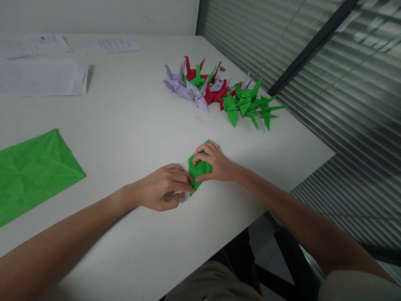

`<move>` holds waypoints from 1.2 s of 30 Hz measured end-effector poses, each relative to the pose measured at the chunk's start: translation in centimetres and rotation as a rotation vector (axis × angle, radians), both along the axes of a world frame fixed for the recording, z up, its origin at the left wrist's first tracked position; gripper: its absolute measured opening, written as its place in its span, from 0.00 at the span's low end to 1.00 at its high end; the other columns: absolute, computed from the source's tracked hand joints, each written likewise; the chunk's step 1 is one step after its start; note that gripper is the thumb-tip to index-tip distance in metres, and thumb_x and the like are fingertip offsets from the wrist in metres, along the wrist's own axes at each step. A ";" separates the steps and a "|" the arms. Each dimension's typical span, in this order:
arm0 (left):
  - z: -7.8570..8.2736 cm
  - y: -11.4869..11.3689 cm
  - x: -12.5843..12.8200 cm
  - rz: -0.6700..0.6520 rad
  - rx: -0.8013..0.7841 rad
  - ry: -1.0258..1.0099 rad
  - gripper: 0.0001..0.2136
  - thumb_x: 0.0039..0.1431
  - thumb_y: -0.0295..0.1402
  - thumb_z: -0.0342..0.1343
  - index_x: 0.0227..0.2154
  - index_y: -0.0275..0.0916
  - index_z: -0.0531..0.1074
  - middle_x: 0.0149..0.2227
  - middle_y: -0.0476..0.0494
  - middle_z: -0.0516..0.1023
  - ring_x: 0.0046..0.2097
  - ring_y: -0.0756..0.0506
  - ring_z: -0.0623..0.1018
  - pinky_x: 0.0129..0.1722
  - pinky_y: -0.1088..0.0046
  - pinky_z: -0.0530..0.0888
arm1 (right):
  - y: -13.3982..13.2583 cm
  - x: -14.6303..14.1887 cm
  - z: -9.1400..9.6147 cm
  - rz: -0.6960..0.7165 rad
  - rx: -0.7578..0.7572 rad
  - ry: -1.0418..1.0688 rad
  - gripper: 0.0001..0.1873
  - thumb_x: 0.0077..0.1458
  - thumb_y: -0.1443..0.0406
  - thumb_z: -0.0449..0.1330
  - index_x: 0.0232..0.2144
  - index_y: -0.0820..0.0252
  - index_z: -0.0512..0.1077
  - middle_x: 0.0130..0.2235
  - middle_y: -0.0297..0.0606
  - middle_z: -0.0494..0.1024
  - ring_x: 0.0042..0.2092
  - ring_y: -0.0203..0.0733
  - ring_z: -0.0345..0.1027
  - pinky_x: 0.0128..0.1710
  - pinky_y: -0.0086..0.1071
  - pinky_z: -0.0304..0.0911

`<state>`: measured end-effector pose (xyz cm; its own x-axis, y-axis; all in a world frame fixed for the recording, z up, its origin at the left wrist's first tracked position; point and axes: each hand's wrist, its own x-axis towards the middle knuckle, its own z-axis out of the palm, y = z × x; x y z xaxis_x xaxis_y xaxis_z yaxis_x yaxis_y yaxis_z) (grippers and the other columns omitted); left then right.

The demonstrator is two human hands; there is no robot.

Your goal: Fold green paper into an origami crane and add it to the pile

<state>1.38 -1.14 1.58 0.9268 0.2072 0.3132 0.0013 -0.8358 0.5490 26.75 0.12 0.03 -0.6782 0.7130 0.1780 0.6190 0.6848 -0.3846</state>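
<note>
A small piece of folded green paper lies flat on the white table in front of me. My right hand curves over it, with bent fingers at its far edge and the thumb on its near side. From the left, my left hand holds down the lower left edge with its fingertips, while its thumb is tucked below, off the paper. Parts of the folded piece are hidden beneath both hands.
Behind it sits a cluster of folded paper cranes in green, red and lilac. A larger creased green sheet lies at left. Printed papers are at the back left. Window blinds border the table's right side.
</note>
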 end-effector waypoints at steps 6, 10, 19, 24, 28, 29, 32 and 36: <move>-0.2 0.1 -0.1 -0.010 0.017 -0.039 0.17 0.48 0.22 0.51 0.40 0.42 0.75 0.41 0.44 0.80 0.49 0.43 0.77 0.57 0.58 0.68 | 0.0 0.0 0.1 -0.003 -0.016 -0.007 0.27 0.47 0.42 0.64 0.40 0.54 0.72 0.47 0.40 0.69 0.54 0.50 0.61 0.64 0.55 0.36; -0.3 0.1 -0.1 -0.017 0.053 -0.030 0.16 0.49 0.23 0.52 0.40 0.41 0.75 0.41 0.43 0.80 0.51 0.41 0.76 0.56 0.57 0.68 | 0.0 0.0 0.1 -0.006 -0.012 -0.002 0.28 0.47 0.41 0.63 0.40 0.54 0.72 0.46 0.41 0.69 0.54 0.50 0.61 0.64 0.55 0.35; -0.2 0.0 -0.2 -0.006 0.040 -0.029 0.17 0.48 0.21 0.50 0.40 0.41 0.75 0.43 0.44 0.80 0.49 0.43 0.77 0.57 0.59 0.67 | 0.0 -0.1 0.0 -0.011 -0.017 -0.005 0.27 0.46 0.42 0.65 0.40 0.53 0.72 0.47 0.40 0.69 0.53 0.50 0.60 0.64 0.55 0.36; -0.3 0.0 -0.2 -0.019 0.037 -0.028 0.18 0.47 0.19 0.51 0.39 0.41 0.75 0.42 0.43 0.79 0.51 0.42 0.76 0.58 0.57 0.66 | 0.0 -0.1 0.1 -0.006 -0.018 -0.003 0.27 0.46 0.43 0.65 0.40 0.53 0.72 0.47 0.41 0.69 0.54 0.50 0.60 0.64 0.54 0.37; -0.4 0.0 -0.3 -0.015 0.011 -0.035 0.19 0.47 0.19 0.50 0.40 0.42 0.75 0.43 0.43 0.79 0.50 0.43 0.77 0.59 0.58 0.65 | 0.0 -0.1 0.0 -0.007 -0.014 0.009 0.27 0.46 0.42 0.65 0.40 0.54 0.72 0.46 0.41 0.69 0.54 0.49 0.61 0.64 0.55 0.37; -0.4 0.1 -0.3 -0.010 0.000 -0.038 0.19 0.47 0.19 0.50 0.40 0.42 0.75 0.43 0.44 0.79 0.49 0.44 0.77 0.59 0.58 0.65 | 0.0 -0.1 0.0 -0.007 -0.013 0.011 0.27 0.47 0.42 0.64 0.40 0.54 0.72 0.46 0.40 0.69 0.54 0.49 0.61 0.64 0.55 0.37; -0.4 0.0 -0.3 -0.005 -0.012 -0.039 0.19 0.47 0.19 0.50 0.40 0.42 0.75 0.43 0.44 0.79 0.49 0.44 0.77 0.59 0.58 0.65 | 0.0 -0.1 -0.1 -0.006 -0.015 0.016 0.27 0.47 0.42 0.65 0.40 0.54 0.72 0.46 0.40 0.69 0.53 0.50 0.61 0.64 0.55 0.37; -0.3 0.0 -0.2 -0.019 0.020 -0.038 0.18 0.49 0.19 0.50 0.39 0.43 0.75 0.43 0.43 0.79 0.51 0.43 0.76 0.58 0.58 0.65 | 0.0 -0.1 0.0 -0.002 -0.011 0.024 0.27 0.47 0.42 0.64 0.40 0.55 0.72 0.46 0.41 0.68 0.53 0.50 0.61 0.64 0.54 0.38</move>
<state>1.17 -1.11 1.27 0.9178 0.1830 0.3525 -0.0352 -0.8466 0.5311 26.67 0.11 0.01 -0.6728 0.7160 0.1864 0.6107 0.6796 -0.4063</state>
